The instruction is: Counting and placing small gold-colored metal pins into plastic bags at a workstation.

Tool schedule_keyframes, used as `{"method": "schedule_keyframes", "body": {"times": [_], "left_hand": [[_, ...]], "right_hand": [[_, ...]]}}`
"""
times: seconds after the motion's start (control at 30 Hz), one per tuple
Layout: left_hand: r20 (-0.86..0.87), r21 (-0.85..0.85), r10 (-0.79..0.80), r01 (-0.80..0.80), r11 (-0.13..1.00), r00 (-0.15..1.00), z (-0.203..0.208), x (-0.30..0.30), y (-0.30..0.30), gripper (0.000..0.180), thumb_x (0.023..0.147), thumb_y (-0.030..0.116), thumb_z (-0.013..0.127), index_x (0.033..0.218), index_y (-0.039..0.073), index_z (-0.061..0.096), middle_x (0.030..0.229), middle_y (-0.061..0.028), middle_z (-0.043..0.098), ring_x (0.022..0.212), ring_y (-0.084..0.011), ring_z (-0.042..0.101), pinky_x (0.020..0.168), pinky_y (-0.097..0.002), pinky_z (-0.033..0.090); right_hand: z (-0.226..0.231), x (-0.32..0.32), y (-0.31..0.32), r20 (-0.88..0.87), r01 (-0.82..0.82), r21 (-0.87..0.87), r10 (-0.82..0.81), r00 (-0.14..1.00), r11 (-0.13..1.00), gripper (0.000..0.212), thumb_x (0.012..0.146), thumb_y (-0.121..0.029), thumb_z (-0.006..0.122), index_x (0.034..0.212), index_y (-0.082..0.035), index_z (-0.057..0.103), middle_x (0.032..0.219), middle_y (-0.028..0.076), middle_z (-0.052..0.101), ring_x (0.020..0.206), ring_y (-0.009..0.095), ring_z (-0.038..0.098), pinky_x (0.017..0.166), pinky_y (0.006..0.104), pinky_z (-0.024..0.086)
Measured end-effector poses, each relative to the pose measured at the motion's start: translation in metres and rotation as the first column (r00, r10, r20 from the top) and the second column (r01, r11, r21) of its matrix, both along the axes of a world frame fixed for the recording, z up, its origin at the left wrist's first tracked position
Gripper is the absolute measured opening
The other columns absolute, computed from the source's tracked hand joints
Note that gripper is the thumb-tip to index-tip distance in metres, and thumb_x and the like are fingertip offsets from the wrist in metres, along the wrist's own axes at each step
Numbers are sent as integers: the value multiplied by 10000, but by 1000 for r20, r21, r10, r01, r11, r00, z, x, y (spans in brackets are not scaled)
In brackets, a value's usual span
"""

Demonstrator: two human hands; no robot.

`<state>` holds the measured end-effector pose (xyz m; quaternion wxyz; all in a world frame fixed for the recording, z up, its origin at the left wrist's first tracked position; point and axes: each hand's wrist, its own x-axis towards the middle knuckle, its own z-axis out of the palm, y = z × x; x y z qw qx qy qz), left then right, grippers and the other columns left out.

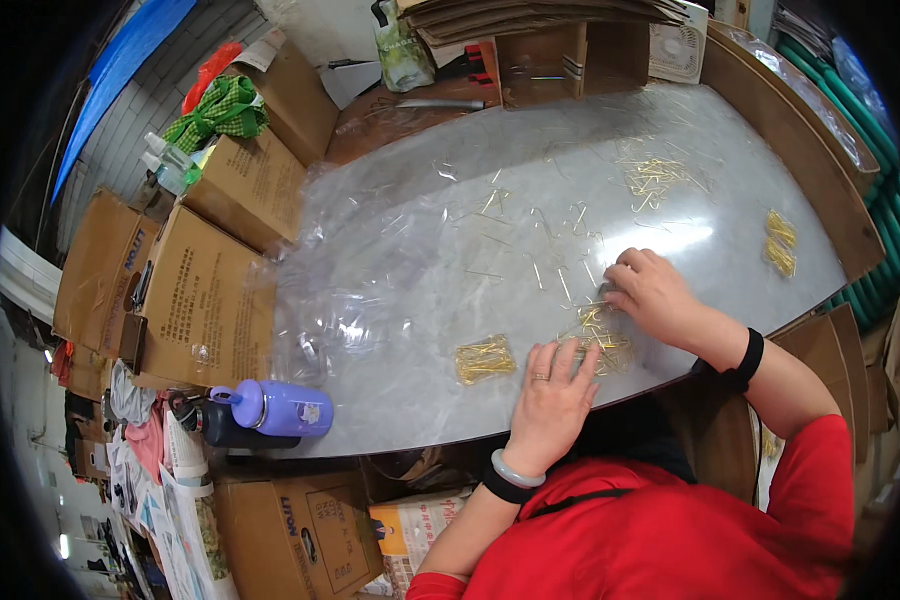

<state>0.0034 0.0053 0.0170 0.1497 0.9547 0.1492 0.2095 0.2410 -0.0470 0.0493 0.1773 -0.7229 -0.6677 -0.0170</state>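
Note:
My left hand [553, 405] lies near the table's front edge, its fingers stretched out over a loose heap of thin gold wire hooks [610, 352]. Just beyond, the fingers of my right hand [660, 295] are curled and pressed together. Something small and dark shows at those fingertips, too little of it to name. A neat bundle of gold hooks [484, 360] rests left of my left hand. More loose hooks [653, 178] lie farther back on the grey table [420, 400], and two small bundles [780, 243] sit at its right.
Clear plastic bags [345, 290] cover the table's left side. A purple bottle [295, 408] lies at the front left, with a black one behind it. Cardboard boxes [210, 295] line the left edge. A cardboard wall [800, 150] bounds the right; an open carton [540, 65] stands at the back.

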Motion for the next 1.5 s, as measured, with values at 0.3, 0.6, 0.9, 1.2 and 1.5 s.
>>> {"method": "schedule_keyframes", "body": {"times": [0.3, 0.6, 0.9, 1.2, 1.5], "left_hand": [[99, -153, 106, -90, 984, 990, -6, 0, 3, 761, 874, 244, 755, 1451, -85, 384, 1498, -266, 363, 1418, -466, 304, 1147, -514, 325], [-5, -129, 105, -105, 986, 994, -7, -1, 5, 819, 885, 283, 736, 1473, -112, 324, 1514, -266, 352, 1424, -453, 296, 1196, -551, 233], [-27, -117, 50, -53, 992, 998, 1, 3, 6, 825, 884, 360, 729, 1479, -69, 353, 1506, -248, 373, 1418, -447, 315, 1186, -578, 232], [-9, 20, 126, -126, 992, 992, -2, 6, -1, 698, 940, 351, 653, 1452, -54, 407, 1426, -229, 439, 1372, -425, 375, 1169, -573, 273], [24, -2, 120, -120, 993, 992, -5, 3, 0, 679, 922, 343, 657, 1400, -91, 446, 1399, -241, 453, 1366, -425, 379, 1173, -553, 284]], "right_hand": [[-7, -25, -18, 67, -73, -1, 73, 995, 997, 385, 871, -260, 693, 1196, -71, 607, 1139, 105, 594, 1026, 326, 565, 900, 430, 477], [25, -17, -19, 30, -104, -33, 105, 994, 994, 398, 884, -254, 668, 1212, -37, 601, 1096, 117, 601, 1031, 320, 581, 889, 397, 495], [-1, -30, -33, -109, -114, -119, 101, 989, 986, 446, 854, -253, 727, 1220, -32, 598, 1080, 132, 594, 1015, 343, 586, 858, 426, 515], [-2, 44, 49, 308, -141, 77, 111, 945, 987, 274, 839, -67, 637, 1108, -18, 614, 1053, 129, 587, 976, 319, 599, 830, 403, 547], [8, -34, 42, 164, -125, -260, 171, 972, 958, 202, 799, -78, 662, 975, 2, 604, 944, 163, 596, 958, 320, 623, 760, 390, 560]]}}
